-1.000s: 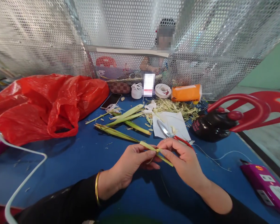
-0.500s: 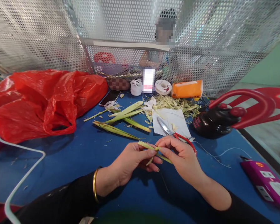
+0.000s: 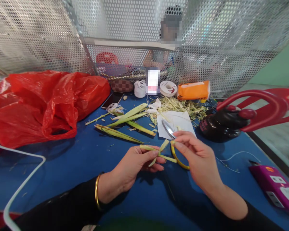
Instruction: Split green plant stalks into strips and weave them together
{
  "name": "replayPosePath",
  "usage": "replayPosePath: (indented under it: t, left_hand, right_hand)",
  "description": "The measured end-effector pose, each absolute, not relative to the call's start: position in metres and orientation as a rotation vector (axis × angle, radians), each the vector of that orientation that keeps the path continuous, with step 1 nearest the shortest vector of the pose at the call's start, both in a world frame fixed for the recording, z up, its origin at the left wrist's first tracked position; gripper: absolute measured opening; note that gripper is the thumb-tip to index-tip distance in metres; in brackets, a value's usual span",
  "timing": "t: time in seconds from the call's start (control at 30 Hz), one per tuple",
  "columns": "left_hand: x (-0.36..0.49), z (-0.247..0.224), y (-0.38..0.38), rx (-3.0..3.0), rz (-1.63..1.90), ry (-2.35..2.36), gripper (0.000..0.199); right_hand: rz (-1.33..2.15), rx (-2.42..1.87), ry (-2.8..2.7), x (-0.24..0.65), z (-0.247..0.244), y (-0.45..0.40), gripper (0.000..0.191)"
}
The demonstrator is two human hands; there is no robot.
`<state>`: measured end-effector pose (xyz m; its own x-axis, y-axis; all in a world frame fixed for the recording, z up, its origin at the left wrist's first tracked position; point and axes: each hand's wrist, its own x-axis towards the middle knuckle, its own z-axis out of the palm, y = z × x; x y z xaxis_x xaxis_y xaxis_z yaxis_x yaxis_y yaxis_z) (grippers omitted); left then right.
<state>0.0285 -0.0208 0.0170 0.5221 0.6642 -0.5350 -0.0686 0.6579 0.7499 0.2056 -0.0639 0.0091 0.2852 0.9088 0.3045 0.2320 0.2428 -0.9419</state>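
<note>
At centre frame, your left hand (image 3: 135,163) pinches the knotted leaf strip (image 3: 156,153) between thumb and fingers, while your right hand (image 3: 198,157), fingertips pressed on the strip's free end, has drawn it up and away from the knot of half a second ago, opening a curved loop. The red plastic bag (image 3: 38,102) at left lies crumpled, contents hidden.
</note>
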Motion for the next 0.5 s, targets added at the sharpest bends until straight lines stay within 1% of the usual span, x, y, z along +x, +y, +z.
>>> replayPosePath:
  t: [0.1, 0.33, 0.43, 0.5]
  left_hand:
    - [0.028, 0.020, -0.021, 0.706, 0.501, 0.917, 0.020]
    - [0.025, 0.024, -0.021, 0.686, 0.500, 0.870, 0.024]
    - [0.024, 0.022, -0.021, 0.685, 0.502, 0.836, 0.028]
    - [0.024, 0.021, -0.022, 0.679, 0.502, 0.811, 0.034]
  right_hand:
    - [0.560, -1.304, -1.115, 0.211, 0.010, -0.064, 0.007]
    - [0.402, -1.376, -1.436, 0.202, 0.019, -0.071, 0.009]
    - [0.372, -1.400, -1.456, 0.201, 0.020, -0.071, 0.009]
    - [0.358, -1.432, -1.431, 0.203, 0.020, -0.070, 0.009]
